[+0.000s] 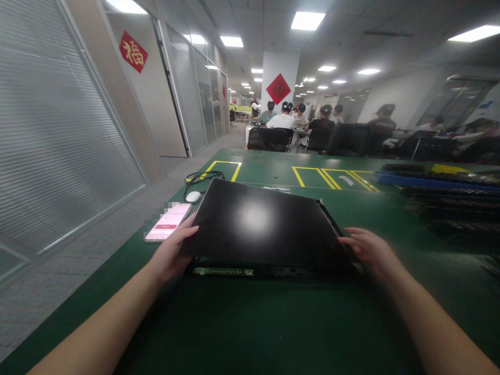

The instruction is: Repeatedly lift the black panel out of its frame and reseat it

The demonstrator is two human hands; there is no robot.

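Observation:
A black, glossy display panel point(253, 224) lies in front of me with its left side raised, reflecting a bright round glare. Below its near edge a black frame point(297, 273) shows, with a strip of green circuit board point(222, 271) at the left. My left hand point(175, 247) grips the panel's left edge, thumb on top and the other fingers hidden underneath. At the right edge, my right hand point(367, 250) holds the panel's side between its fingers; the lower fingers are blurred.
The green table point(273, 328) carries yellow tape outlines. Left of the panel are a lit phone point(167, 223), a white mouse-like object point(192, 197) and a coiled black cable point(201, 178). Dark stacked parts point(441, 203) stand at right. People sit beyond black chairs point(267, 138).

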